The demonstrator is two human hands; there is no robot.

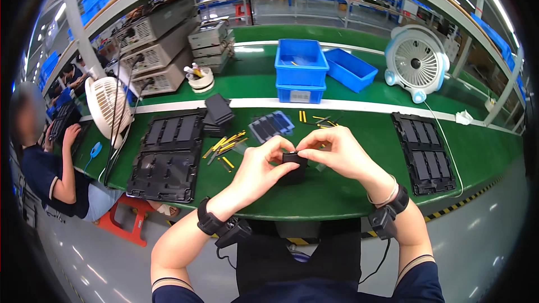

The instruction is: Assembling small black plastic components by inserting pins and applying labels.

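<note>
Near the front edge of the green table, my left hand [259, 164] is closed round a small black rectangular block [293, 170], with the thumb along its near side. My right hand [341, 152] meets it from the other side. Its thumb and index finger are pinched together at the block's top edge; anything between them is too small to make out. Just beyond my hands lie several dark flat pieces on blue film [271, 127]. Yellow and black strips [225, 145] are scattered to the left of them. A few more strips [325, 120] lie behind my right hand.
Black compartment trays with flat dark pieces flank me, left [163, 157] and right [424, 154]. Black blocks [218, 110] are piled beside the left tray. Farther back are blue bins [301, 70], a white fan [416, 60] and a pen cup [200, 80]. Another person [59, 174] sits left.
</note>
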